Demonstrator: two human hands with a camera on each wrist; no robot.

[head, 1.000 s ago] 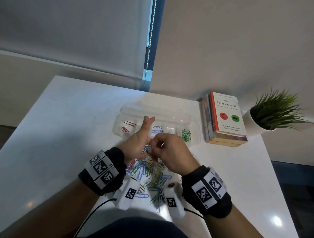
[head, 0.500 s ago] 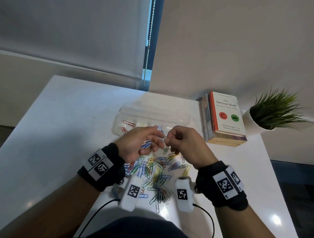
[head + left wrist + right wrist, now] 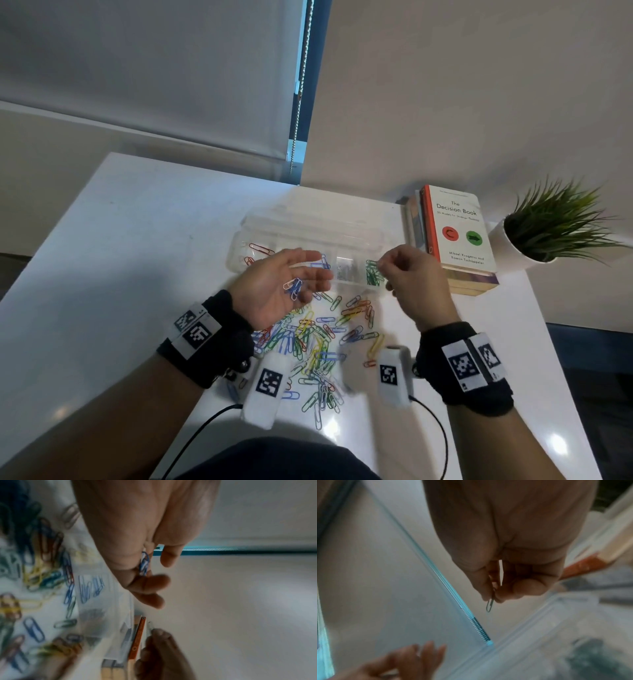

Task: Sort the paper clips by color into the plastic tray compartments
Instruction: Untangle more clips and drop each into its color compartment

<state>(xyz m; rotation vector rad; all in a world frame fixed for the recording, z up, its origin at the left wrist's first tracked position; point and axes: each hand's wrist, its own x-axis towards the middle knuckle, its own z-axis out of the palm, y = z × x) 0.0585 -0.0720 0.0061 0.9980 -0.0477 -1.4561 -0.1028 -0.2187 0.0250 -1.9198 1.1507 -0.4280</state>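
Right hand [image 3: 412,286] pinches a green paper clip [image 3: 490,605] above the tray [image 3: 356,236]. Left hand [image 3: 274,291], fingers relaxed, cradles blue clips [image 3: 294,287] beside it.

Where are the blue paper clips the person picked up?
In the head view, the blue paper clips lie in the palm of the left hand, just in front of the plastic tray.

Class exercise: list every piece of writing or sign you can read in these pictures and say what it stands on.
"The Decision Book": cover of the top book.
"Mikael Krogerus and Roman Tschäppeler": same cover, lower part.
Subtitle line under the title: too small to read.
Black-and-white square markers on the wristbands carry no words.
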